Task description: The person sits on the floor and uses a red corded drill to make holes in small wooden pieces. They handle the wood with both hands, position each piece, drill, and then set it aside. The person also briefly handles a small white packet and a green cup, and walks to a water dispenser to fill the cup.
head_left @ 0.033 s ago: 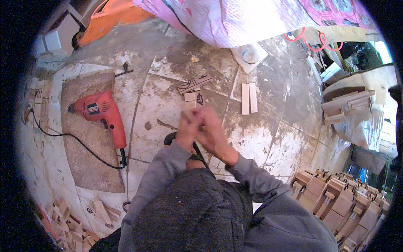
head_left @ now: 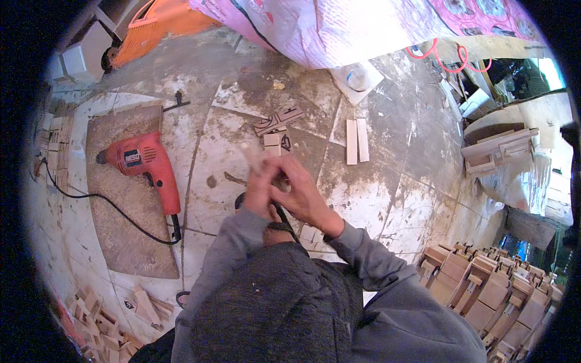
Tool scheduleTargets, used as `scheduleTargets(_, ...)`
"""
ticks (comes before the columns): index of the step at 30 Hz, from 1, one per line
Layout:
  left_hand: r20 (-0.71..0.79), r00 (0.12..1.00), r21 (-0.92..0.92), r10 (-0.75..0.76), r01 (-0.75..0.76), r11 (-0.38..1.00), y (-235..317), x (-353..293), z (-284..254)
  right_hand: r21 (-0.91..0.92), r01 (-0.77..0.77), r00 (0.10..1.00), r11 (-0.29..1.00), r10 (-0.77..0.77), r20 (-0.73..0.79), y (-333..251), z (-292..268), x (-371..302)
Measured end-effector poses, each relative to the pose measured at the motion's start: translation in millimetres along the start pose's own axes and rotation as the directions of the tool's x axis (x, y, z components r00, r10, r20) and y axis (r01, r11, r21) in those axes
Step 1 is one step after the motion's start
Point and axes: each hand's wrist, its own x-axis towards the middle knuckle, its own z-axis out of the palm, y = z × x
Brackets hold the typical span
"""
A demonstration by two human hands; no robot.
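Head view:
- The left hand (head_left: 259,190) and right hand (head_left: 308,196) meet above the stained tile floor (head_left: 387,199), just ahead of the person's grey sleeves.
- The left fingers are curled narrowly around a pale wooden piece (head_left: 253,156), which sticks up out of the grip. It is blurred, so its shape cannot be told.
- The right fingers are wrapped close against the left hand and the lower end of the piece. None are spread.
- A black cord (head_left: 282,219) runs down from between the wrists.
- A red electric drill (head_left: 148,164) lies untouched to the left on a dusty board (head_left: 121,248), well apart from both hands.
- Two wooden strips (head_left: 356,141) lie side by side beyond the hands. Small wooden blocks (head_left: 277,130) lie nearer.
- Stacked wooden assemblies (head_left: 484,290) stand at the lower right.
- Compared with the other picture of this view, nothing has shifted. By judgement, the piece remains in hand and the drill idle.
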Motion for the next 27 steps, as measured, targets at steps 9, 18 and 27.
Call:
scheduleTargets(9,0.163,0.986,-0.196,0.043,-0.01,0.981,56,-3,-44,-0.588,-0.527,0.846,0.614,0.312,-0.433,174,-129,-52)
scheduleTargets(18,0.056,0.991,-0.083,0.124,-0.119,0.989,53,6,-25,-0.069,-0.411,0.829,0.909,0.341,-0.444,97,-96,-19)
scheduleTargets(27,-0.103,0.987,0.134,0.121,-0.107,0.985,47,4,-23,-0.079,0.0,1.0,0.997,0.0,0.001,22,12,-1)
